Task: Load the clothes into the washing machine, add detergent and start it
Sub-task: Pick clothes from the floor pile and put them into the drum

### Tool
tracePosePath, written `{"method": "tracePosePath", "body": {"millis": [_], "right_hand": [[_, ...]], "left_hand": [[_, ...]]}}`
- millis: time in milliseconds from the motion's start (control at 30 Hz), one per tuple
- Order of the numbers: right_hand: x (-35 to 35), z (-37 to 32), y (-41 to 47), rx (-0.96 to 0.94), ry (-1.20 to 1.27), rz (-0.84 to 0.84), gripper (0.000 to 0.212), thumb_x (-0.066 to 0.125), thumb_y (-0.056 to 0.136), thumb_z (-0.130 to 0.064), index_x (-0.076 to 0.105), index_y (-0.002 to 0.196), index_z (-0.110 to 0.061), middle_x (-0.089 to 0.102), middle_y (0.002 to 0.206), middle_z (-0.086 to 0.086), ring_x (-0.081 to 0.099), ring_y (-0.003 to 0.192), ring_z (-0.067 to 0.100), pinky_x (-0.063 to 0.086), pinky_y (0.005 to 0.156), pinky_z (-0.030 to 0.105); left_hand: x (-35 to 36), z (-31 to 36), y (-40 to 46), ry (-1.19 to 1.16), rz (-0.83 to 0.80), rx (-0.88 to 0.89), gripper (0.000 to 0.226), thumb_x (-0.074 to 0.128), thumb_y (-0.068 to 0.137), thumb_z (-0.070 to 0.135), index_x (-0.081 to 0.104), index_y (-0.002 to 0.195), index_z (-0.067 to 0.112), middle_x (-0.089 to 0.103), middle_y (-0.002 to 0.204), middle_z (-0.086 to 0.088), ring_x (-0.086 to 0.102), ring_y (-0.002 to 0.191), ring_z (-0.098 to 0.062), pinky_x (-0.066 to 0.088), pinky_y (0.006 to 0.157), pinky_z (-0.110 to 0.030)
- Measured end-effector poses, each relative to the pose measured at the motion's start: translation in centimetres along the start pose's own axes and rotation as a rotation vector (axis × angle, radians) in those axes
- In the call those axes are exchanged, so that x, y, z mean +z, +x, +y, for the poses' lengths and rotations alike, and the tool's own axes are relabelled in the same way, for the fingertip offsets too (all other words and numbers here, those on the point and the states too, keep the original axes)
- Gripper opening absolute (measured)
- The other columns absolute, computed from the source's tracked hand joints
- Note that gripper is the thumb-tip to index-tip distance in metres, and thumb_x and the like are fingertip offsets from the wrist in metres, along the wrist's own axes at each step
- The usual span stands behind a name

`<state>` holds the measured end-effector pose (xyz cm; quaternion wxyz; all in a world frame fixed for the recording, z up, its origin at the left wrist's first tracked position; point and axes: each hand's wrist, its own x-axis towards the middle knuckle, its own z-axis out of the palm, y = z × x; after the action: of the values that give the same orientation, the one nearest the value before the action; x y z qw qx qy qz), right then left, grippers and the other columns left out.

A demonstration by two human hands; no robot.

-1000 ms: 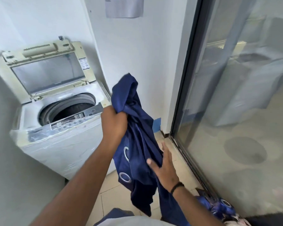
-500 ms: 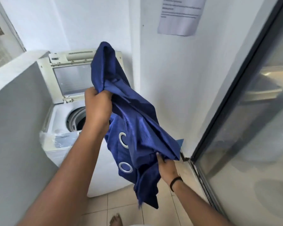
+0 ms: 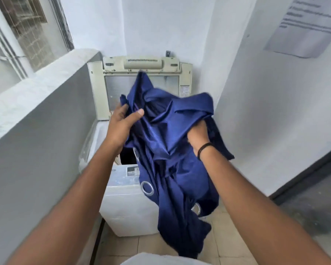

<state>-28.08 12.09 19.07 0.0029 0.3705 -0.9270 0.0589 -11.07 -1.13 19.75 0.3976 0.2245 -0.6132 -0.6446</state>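
I hold the blue curtain bunched above the washing machine, its tail hanging down the machine's front. My left hand grips its near-side folds, thumb over cloth; my right hand clutches it from beneath, both forearms raised before the open lid.

The single head-worn camera looked forward and steeply down, close above the open washing machine in a narrow corner.

White-painted walls. Grey half-wall at 9 o'clock, barred window at 10. Printed notice at 2 o'clock. Pale tiled floor. Daylit.
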Motion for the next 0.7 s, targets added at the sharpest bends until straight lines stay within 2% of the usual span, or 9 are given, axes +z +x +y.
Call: {"method": "tracePosePath", "body": {"millis": [67,133,200,233,300,367,467,600,700], "right_hand": [[3.2,0.2,0.1,0.109,0.618,-0.087,0.019,0.047,0.101,-0.012,0.063,0.111,-0.011,0.067,0.108,0.013,0.062,0.102,0.032,0.049,0.086,0.043],[6.2,1.0,-1.0,0.154,0.956,-0.301,0.024,0.059,0.097,-0.029,0.065,0.11,-0.01,0.07,0.106,0.015,0.065,0.102,0.034,0.054,0.089,0.047],[9.3,1.9,-2.0,-0.013,0.724,-0.573,0.068,0.068,0.083,-0.057,0.053,0.137,-0.019,0.059,0.138,0.011,0.051,0.131,0.032,0.044,0.108,0.047],[11.2,2.0,-2.0,-0.105,0.509,-0.628,0.1,0.067,0.07,-0.075,0.036,0.15,-0.022,0.041,0.154,0.009,0.036,0.144,0.031,0.035,0.115,0.049],[13.6,2.2,-2.7,-0.183,0.143,-0.572,0.131,0.057,0.057,-0.09,0.011,0.158,-0.02,0.013,0.165,0.007,0.01,0.152,0.031,0.022,0.12,0.051],[14.9,2.2,-3.4,-0.209,0.056,-0.413,0.113,0.058,0.07,-0.081,0.02,0.156,-0.017,0.022,0.162,0.005,0.017,0.15,0.03,0.027,0.117,0.049],[16.0,2.9,-3.0,-0.299,0.065,-0.132,0.065,0.064,0.083,-0.058,0.049,0.133,-0.018,0.051,0.133,0.0,0.045,0.122,0.028,0.044,0.098,0.041],[15.9,3.2,-1.3,-0.336,0.14,-0.186,0.043,0.068,0.084,-0.041,0.055,0.116,-0.016,0.059,0.11,0.002,0.057,0.098,0.025,0.05,0.08,0.034],[15.6,2.9,-0.1,-0.327,0.289,-0.205,0.025,0.067,0.085,-0.036,0.057,0.097,-0.016,0.064,0.091,0.002,0.063,0.082,0.029,0.044,0.065,0.033]], "left_hand": [[-1.1,-3.5,1.1,0.176,-0.01,-0.102,0.067,0.081,0.077,0.033,0.06,0.134,0.006,0.06,0.133,0.008,0.06,0.121,-0.01,0.047,0.1,-0.03],[-1.8,-6.5,1.3,0.37,-0.076,-0.241,0.095,0.085,0.071,0.043,0.043,0.149,0.009,0.038,0.156,0.003,0.041,0.141,-0.014,0.036,0.112,-0.03],[-2.2,-9.5,1.0,0.533,-0.192,-0.329,0.094,0.084,0.077,0.042,0.039,0.151,0.005,0.03,0.161,-0.006,0.029,0.148,-0.022,0.026,0.112,-0.025],[-2.9,-11.2,0.9,0.641,-0.237,-0.348,0.099,0.084,0.073,0.053,0.043,0.149,0.004,0.028,0.161,-0.011,0.027,0.149,-0.025,0.023,0.116,-0.029],[-3.8,-14.0,0.1,0.885,-0.317,-0.378,0.105,0.079,0.062,0.066,0.052,0.145,0.008,0.034,0.158,-0.019,0.026,0.15,-0.033,0.024,0.121,-0.044],[-4.8,-17.0,-1.0,1.042,-0.278,-0.379,0.094,0.076,0.063,0.063,0.058,0.141,0.013,0.047,0.149,-0.02,0.032,0.146,-0.037,0.027,0.118,-0.05],[-4.1,-18.7,-3.8,1.06,-0.128,-0.3,0.068,0.081,0.076,0.046,0.062,0.136,0.02,0.049,0.148,-0.015,0.034,0.143,-0.037,0.03,0.117,-0.05],[-2.2,-19.3,-6.9,1.167,-0.031,-0.206,0.052,0.074,0.088,0.032,0.06,0.138,0.023,0.042,0.154,-0.007,0.032,0.146,-0.033,0.033,0.117,-0.045],[-1.6,-18.7,-7.3,1.15,0.118,-0.197,0.048,0.077,0.083,0.042,0.065,0.126,0.024,0.056,0.131,-0.003,0.05,0.121,-0.027,0.046,0.101,-0.04]]}}
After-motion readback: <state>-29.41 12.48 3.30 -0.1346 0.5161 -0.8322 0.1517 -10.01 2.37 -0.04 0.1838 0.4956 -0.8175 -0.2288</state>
